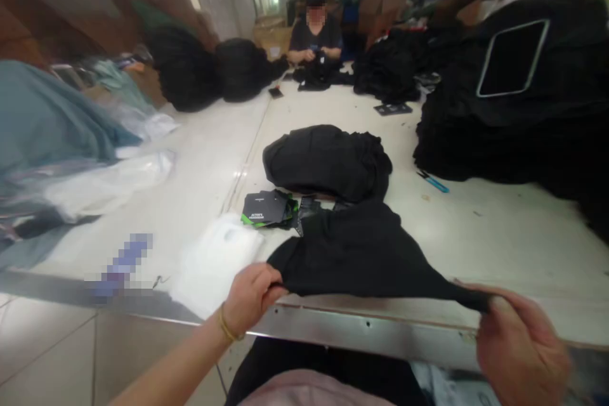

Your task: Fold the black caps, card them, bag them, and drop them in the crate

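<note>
A black cloth garment [352, 254] is stretched between my two hands at the near edge of the table; its exact kind does not show. My left hand [252, 298] pinches its left end, a yellow band around the wrist. At the other end my right hand [523, 342] grips a narrow, pulled-out part. Just behind the cloth lies a stack of black cards with green edges [264, 208]. A folded black garment pile [328, 162] sits beyond it. White plastic bags [214, 260] lie left of my left hand.
A tall black garment heap [514, 127] stands at right, with a tablet [514, 58] on it. Blue thread snips [434, 182] lie nearby. Grey-blue cloth [52, 117] covers the left side. Across the table [200, 158] a co-worker [314, 41] handles black cloth between more heaps.
</note>
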The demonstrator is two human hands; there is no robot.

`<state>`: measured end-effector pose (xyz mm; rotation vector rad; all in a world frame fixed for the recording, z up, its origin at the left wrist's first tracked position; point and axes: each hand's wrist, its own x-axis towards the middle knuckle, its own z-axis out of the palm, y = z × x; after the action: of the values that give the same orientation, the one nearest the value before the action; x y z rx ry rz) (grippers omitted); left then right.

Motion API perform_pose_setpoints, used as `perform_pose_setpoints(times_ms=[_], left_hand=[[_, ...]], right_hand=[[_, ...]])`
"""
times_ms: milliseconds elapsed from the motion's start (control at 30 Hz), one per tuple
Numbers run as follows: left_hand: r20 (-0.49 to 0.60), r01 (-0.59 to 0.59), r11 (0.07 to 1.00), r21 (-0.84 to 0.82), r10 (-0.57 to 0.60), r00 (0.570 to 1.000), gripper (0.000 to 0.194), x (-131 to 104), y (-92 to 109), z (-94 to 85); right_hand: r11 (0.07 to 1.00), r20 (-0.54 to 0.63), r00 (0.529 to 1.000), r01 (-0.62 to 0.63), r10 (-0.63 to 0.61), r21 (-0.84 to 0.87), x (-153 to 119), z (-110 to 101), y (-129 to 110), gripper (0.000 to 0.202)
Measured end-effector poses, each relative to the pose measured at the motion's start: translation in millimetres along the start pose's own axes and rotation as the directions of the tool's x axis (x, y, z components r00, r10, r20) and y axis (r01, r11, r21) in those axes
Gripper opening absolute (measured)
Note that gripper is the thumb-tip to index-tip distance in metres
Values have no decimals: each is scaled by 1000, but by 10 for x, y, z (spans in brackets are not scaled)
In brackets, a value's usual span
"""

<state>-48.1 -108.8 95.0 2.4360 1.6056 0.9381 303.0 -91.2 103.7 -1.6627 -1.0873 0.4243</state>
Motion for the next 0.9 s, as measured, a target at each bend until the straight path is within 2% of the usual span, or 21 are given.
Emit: perform_pose_setpoints(times_ms=[33, 67, 133, 200, 233, 300, 367, 467, 533, 600, 667, 733, 767, 800, 833, 867, 900], left_hand=[[74, 106, 994, -27, -104, 992, 16, -245, 109, 99], [156, 225, 973, -47, -215, 964, 19, -440, 190, 196], [293, 447, 892, -58, -413, 862, 25, -653, 265, 358], [354, 594, 802, -68, -537, 765, 33, -645, 242, 447], [356, 638, 766, -83, -575, 737, 37, -586, 207, 460], [342, 679, 718, -152, -607, 718, 41, -443, 120, 444], [369, 682, 690, -242, -585, 723, 39, -360, 44, 412], [428, 714, 663, -223, -592, 683, 30, -426, -39, 424], [356, 732, 677, -78, -667, 655, 27, -527, -96, 468], [237, 720, 688, 88, -717, 656, 25, -599, -163, 506], [174, 679, 704, 206, -709, 683, 25, -607, -225, 516], [150, 604, 758, 246, -645, 749, 26, -547, -255, 502], [138, 559, 796, 233, -596, 791, 26, -490, -250, 493], [127, 516, 833, 199, -544, 830, 26, -413, -232, 490], [125, 475, 868, 145, -492, 862, 26, -315, -200, 496], [141, 434, 898, 75, -440, 887, 26, -198, -157, 517], [179, 391, 920, -6, -384, 906, 26, -65, -105, 553]], right_hand=[[992, 6, 994, -105, 106, -65, -154, -109, 151, 20], [972, 10, 981, -192, 195, -134, -266, -176, 296, 24], [937, 12, 967, -244, 254, -249, -346, -192, 526, 32], [950, 32, 990, -122, 137, -287, -238, -66, 636, 35], [956, 53, 998, -22, 39, -293, -133, 43, 647, 34], [928, 136, 978, 194, -158, -318, 116, 329, 620, 33], [864, 247, 928, 354, -278, -357, 334, 667, 598, 32], [804, 368, 870, 461, -327, -375, 494, 1138, 681, 28], [785, 421, 842, 498, -337, -368, 523, 1340, 787, 25], [770, 447, 826, 521, -344, -369, 549, 1419, 866, 26], [763, 440, 827, 523, -349, -380, 572, 1384, 869, 31], [757, 416, 834, 523, -362, -391, 524, 1266, 782, 38], [750, 406, 826, 542, -392, -379, 442, 1191, 710, 42], [736, 412, 798, 583, -440, -343, 312, 1117, 624, 45], [711, 436, 744, 646, -506, -278, 133, 1053, 530, 46], [668, 474, 659, 722, -584, -181, -87, 1005, 436, 45], [611, 549, 529, 791, -647, -43, -334, 979, 347, 42]])
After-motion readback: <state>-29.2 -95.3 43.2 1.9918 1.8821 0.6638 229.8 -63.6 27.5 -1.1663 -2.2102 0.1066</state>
